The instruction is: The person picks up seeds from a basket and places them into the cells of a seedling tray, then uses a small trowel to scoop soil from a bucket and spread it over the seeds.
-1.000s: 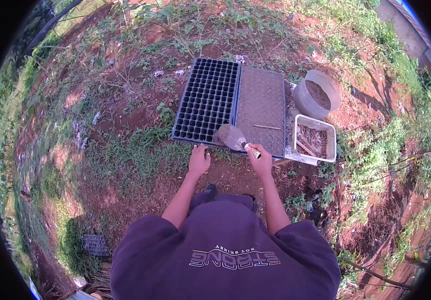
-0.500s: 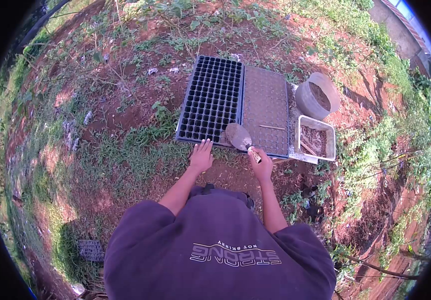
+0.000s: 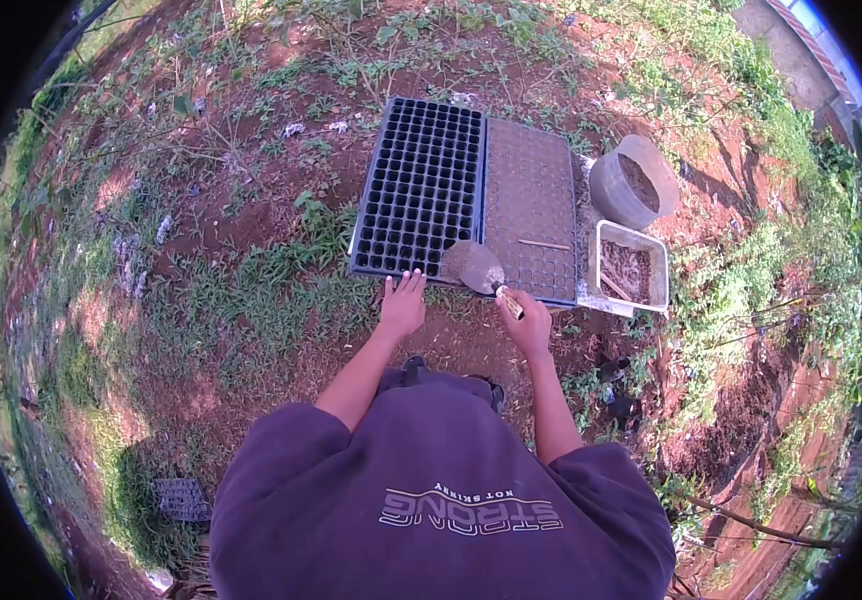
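Observation:
My left hand [image 3: 404,304] rests with spread fingers on the near edge of a black seedling tray [image 3: 417,180] whose cells look mostly unfilled. In my right hand [image 3: 527,325] is the handle of a trowel [image 3: 481,270], its blade over the near right corner of that tray. Brown soil [image 3: 457,258] lies at the blade's tip and covers some corner cells. Right beside it, a second tray [image 3: 531,190] is covered with soil, and a thin stick [image 3: 545,244] lies across it.
A round translucent container [image 3: 611,193] with soil stands right of the trays. Nearer me is a white rectangular basin [image 3: 662,275] holding some soil and a stick. Weeds and red earth surround them; a dark tray-like object [image 3: 182,499] lies at lower left.
The trowel blade has tilted and shifted slightly right and down, and more soil shows on the corner cells. My left hand stays at the tray's edge. The view has shifted a little.

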A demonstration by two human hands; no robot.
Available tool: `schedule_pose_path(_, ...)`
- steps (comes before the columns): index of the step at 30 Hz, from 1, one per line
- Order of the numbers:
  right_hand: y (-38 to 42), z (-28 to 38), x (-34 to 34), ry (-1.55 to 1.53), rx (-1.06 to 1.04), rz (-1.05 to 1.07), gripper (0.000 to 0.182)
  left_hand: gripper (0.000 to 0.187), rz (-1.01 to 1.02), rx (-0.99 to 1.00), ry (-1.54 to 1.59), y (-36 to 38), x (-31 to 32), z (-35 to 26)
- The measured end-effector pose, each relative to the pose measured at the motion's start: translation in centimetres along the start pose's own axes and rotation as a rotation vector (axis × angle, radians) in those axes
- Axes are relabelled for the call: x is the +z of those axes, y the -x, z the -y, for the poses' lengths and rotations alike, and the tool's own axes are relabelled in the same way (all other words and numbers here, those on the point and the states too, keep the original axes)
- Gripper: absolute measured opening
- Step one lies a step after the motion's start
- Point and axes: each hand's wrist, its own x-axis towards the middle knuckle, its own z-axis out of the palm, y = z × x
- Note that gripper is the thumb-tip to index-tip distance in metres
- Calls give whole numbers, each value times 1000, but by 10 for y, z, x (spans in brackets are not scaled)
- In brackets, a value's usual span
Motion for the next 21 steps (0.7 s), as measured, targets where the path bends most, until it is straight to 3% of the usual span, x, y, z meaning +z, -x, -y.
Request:
schedule_pose_path(16,-11,5,-16,55,-206,32,21,59,-10,18,23,4,-8,1)
schedule_pose_path(21,-8,3,-15,49,-107,0,21,59,-11,21,27,3,-8,4)
